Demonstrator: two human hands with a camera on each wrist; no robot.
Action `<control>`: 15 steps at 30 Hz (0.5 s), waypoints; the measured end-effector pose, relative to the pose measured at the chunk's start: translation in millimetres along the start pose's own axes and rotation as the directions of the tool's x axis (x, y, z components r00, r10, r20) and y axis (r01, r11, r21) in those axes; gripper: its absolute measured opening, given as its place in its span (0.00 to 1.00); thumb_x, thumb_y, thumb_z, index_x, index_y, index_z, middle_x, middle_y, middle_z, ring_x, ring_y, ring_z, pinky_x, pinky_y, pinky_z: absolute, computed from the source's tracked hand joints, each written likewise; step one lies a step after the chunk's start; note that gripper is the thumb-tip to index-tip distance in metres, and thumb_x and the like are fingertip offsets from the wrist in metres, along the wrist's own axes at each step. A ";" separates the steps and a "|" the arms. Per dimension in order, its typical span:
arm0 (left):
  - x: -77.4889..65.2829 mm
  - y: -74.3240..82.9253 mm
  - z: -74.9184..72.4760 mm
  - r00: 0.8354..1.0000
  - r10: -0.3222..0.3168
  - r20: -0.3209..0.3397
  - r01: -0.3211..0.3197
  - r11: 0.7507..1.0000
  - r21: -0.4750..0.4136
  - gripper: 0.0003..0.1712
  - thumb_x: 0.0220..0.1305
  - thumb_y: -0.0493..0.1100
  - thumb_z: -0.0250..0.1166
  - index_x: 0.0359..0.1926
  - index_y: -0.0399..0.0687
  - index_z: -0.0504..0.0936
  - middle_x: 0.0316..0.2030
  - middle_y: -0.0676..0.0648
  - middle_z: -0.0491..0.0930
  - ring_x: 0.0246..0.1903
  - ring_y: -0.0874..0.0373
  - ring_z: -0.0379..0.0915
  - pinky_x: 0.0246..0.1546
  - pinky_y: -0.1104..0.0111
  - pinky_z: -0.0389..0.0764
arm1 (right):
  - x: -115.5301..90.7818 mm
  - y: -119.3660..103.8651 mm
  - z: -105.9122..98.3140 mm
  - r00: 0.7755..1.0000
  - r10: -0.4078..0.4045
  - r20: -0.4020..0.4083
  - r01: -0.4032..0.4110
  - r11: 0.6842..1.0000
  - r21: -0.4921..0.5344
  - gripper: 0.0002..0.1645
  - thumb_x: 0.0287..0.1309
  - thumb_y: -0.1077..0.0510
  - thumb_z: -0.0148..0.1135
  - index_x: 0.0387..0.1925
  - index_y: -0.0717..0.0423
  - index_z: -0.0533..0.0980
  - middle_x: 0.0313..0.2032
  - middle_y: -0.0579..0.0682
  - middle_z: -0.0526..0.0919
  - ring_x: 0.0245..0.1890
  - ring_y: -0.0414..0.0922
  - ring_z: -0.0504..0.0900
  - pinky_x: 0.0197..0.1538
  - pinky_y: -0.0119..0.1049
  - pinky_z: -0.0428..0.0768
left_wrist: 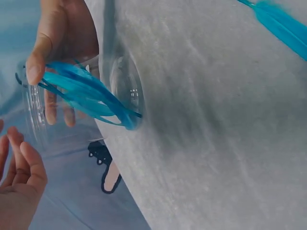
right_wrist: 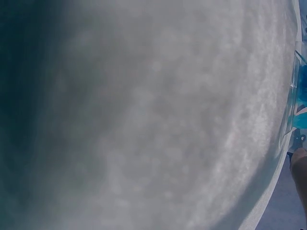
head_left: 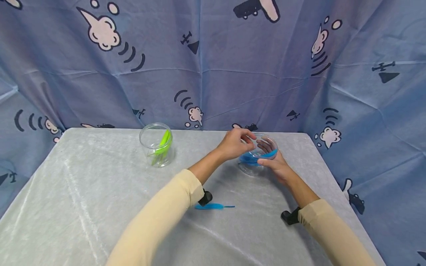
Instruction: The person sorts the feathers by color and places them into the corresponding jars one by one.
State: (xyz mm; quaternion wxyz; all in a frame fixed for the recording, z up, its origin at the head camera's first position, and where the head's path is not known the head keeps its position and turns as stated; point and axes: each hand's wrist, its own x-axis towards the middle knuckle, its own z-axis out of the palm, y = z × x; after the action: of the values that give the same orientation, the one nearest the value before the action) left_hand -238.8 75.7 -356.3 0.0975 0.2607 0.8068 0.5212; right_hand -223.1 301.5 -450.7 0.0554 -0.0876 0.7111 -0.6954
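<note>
My right hand (head_left: 279, 167) grips the side of a clear jar (head_left: 250, 170) at the back right of the table, its thumb near the rim. Inside the jar lie several blue feathers (left_wrist: 91, 93), seen through its wall in the left wrist view. Above the mouth of the jar is my left hand (head_left: 235, 144), its fingers loosely bent, and I see nothing between them. One more blue feather (head_left: 209, 206) lies on the table below my left wrist. In the right wrist view, only part of the jar (right_wrist: 290, 103) shows at the right edge.
Another clear jar (head_left: 155, 146) stands at the back left with bright green feathers (head_left: 163, 144) leaning in it. A pale grey cloth (head_left: 83, 207) covers the table. Behind the table's back edge hangs a blue patterned curtain (head_left: 226, 96).
</note>
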 end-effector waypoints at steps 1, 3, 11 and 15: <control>-1.3 -1.3 -0.9 1.000 0.011 -0.002 -0.011 1.000 -0.011 0.12 0.66 0.37 0.66 0.50 0.42 0.84 0.41 0.46 0.83 0.41 0.56 0.79 0.40 0.73 0.80 | 0.2 0.2 0.0 1.000 0.001 0.000 -0.001 1.000 0.000 0.49 0.59 0.69 0.64 0.74 0.54 0.49 0.75 0.62 0.52 0.75 0.55 0.49 0.66 0.30 0.65; -4.6 -4.9 -3.1 0.999 0.034 -0.007 -0.034 0.999 -0.033 0.12 0.66 0.37 0.66 0.50 0.42 0.84 0.41 0.46 0.83 0.41 0.55 0.79 0.41 0.73 0.79 | 0.7 0.1 0.2 1.000 0.011 -0.004 -0.011 1.000 -0.010 0.49 0.59 0.69 0.64 0.74 0.52 0.49 0.75 0.61 0.52 0.75 0.54 0.50 0.67 0.30 0.65; -26.2 -19.6 -13.2 0.997 0.073 0.039 -0.070 0.995 -0.071 0.12 0.66 0.36 0.66 0.50 0.40 0.84 0.39 0.45 0.83 0.32 0.55 0.78 0.34 0.73 0.78 | -0.6 0.4 1.4 1.000 -0.014 0.004 0.014 1.000 0.020 0.47 0.58 0.70 0.65 0.73 0.51 0.52 0.73 0.61 0.54 0.73 0.52 0.52 0.72 0.40 0.58; -45.1 -31.0 -17.3 0.992 0.077 0.096 -0.068 0.994 -0.090 0.12 0.64 0.35 0.68 0.49 0.40 0.84 0.38 0.46 0.83 0.30 0.55 0.78 0.33 0.73 0.79 | -1.5 1.4 1.8 0.999 -0.039 0.013 0.039 0.998 0.045 0.47 0.56 0.72 0.64 0.72 0.51 0.53 0.72 0.59 0.56 0.72 0.50 0.54 0.72 0.41 0.57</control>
State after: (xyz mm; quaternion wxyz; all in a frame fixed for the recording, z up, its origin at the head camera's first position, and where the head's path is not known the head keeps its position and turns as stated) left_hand -218.0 28.6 -381.5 0.1296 0.3109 0.7675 0.5455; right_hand -221.3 300.1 -452.2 0.0485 -0.1049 0.6929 -0.7117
